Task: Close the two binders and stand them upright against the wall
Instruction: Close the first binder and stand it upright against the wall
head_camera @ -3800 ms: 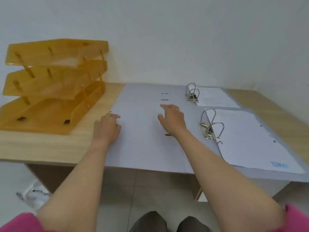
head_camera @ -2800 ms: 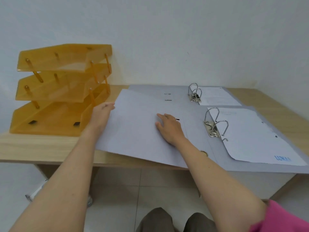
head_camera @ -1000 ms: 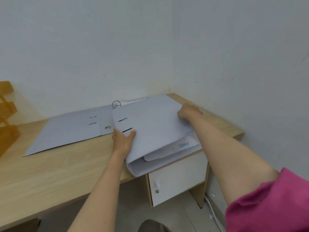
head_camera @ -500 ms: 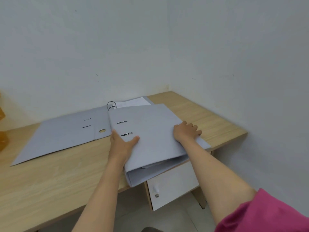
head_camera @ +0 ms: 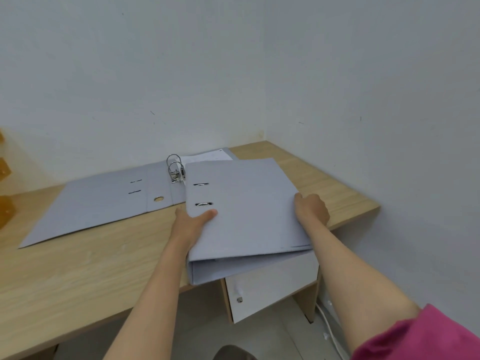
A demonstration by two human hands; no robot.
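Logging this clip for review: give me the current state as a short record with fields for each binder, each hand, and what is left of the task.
near binder: closed, lying flat, front end overhanging the desk edge
far binder: open flat, metal rings up, paper on its right half
left hand: grips the near binder at the spine side, thumb on the cover
right hand: holds the near binder's right edge
upright against wall: neither binder yet
remaining: stand the near binder, close and stand the far binder
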